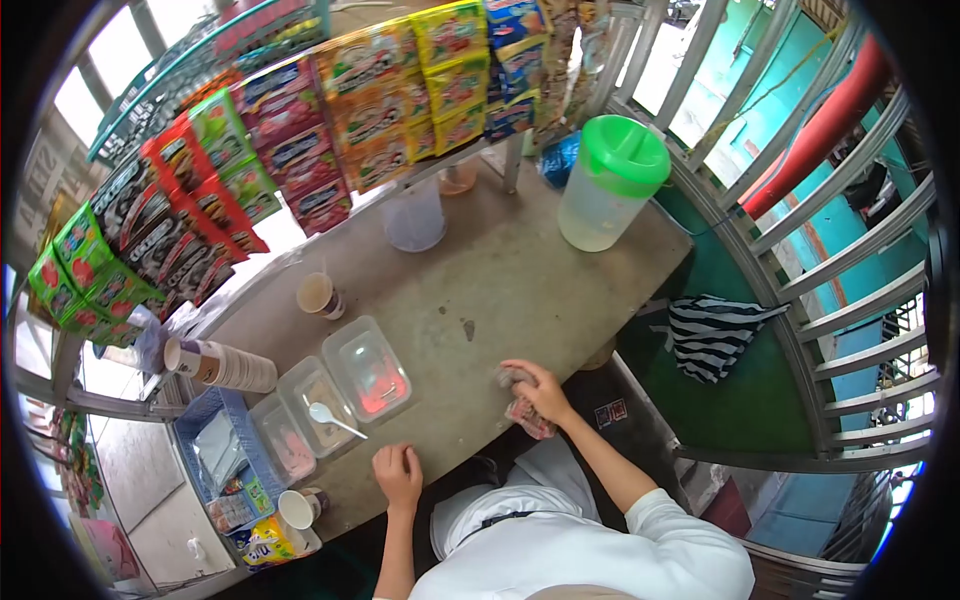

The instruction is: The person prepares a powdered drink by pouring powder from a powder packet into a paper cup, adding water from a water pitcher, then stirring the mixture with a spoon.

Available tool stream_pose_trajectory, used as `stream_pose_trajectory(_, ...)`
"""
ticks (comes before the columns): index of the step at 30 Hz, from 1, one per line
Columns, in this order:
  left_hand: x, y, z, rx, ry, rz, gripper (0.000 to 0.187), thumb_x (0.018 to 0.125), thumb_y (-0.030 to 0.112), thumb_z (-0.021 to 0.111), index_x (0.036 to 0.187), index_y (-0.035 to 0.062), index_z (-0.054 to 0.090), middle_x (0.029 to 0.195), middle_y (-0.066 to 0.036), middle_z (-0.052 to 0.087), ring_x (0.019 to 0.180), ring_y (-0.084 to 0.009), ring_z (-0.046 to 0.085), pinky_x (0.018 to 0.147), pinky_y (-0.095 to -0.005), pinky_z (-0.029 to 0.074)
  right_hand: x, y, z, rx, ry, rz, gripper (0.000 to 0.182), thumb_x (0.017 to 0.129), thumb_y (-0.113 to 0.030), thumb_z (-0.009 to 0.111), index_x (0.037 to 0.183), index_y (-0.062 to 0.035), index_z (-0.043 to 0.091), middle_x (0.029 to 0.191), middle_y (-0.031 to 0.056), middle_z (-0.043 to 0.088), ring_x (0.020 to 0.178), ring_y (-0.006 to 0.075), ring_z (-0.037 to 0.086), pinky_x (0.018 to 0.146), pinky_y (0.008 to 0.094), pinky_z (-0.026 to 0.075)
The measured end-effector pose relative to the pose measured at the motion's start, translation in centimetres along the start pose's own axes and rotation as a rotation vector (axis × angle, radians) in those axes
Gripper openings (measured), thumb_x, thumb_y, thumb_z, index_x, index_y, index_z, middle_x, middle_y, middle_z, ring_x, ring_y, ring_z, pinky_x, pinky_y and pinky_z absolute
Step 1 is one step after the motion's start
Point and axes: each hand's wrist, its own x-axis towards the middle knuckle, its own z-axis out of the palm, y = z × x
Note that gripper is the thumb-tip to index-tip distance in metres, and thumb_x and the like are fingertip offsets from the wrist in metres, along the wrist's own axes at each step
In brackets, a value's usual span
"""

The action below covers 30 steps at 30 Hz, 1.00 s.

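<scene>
My right hand (541, 392) is closed around a small clear plastic bag (529, 418) with pinkish-red contents, at the table's near edge. The bag's bunched top sticks out past my fingers. My left hand (398, 476) rests in a loose fist at the same edge, with nothing visible in it. Closest to it is a white plastic spoon (337, 420), lying across the middle of three clear plastic containers. The right container (367, 368) and the left container (282, 438) hold pink-red bits; the middle container (314, 391) has pale contents.
A clear jug with a green lid (614, 180) stands at the table's far right. Stacked paper cups (225, 364), a blue basket (222, 455) and single cups (320, 296) are on the left. Sachet strips (370, 105) hang overhead. A striped bag (712, 335) lies right.
</scene>
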Motion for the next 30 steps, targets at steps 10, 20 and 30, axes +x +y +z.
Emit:
stream_pose_trajectory(10,14.3,16.0,19.9,0.239,-0.287,0.24,0.068,0.09,0.039,0.053,0.145,0.0028,0.034,0.155,-0.014,0.026,0.145,-0.0313,0.02,0.11,-0.0639,0.015,5.3,3.3,-21.9,-0.087,0.497,0.101,0.037,0.08,-0.005,0.061,0.117,-0.0076,0.061,0.103,0.0074,0.065,0.086,0.0166,0.063,0.073,0.0288,0.05)
stream_pose_trajectory(20,12.0,17.2,21.3,0.329,-0.386,0.087,0.071,0.092,0.045,0.047,0.147,0.0032,0.031,0.156,-0.012,0.024,0.145,-0.0298,0.019,0.111,-0.0645,0.011,13.2,5.3,-29.6,-0.97,0.115,-0.117,0.047,0.07,-0.017,0.069,0.116,-0.024,0.065,0.12,0.0049,0.057,0.117,0.0256,0.051,0.098,0.0477,0.033)
stream_pose_trajectory(30,7.5,19.3,16.2,-0.035,0.072,-0.215,0.065,0.09,0.024,0.057,0.145,0.0005,0.032,0.152,-0.016,0.032,0.143,-0.034,0.026,0.112,-0.0599,0.016,11.5,1.7,-12.4,-0.826,-0.233,-0.326,0.06,0.087,-0.036,0.058,0.142,-0.0173,0.044,0.15,0.0128,0.034,0.14,0.0296,0.029,0.11,0.0587,0.019)
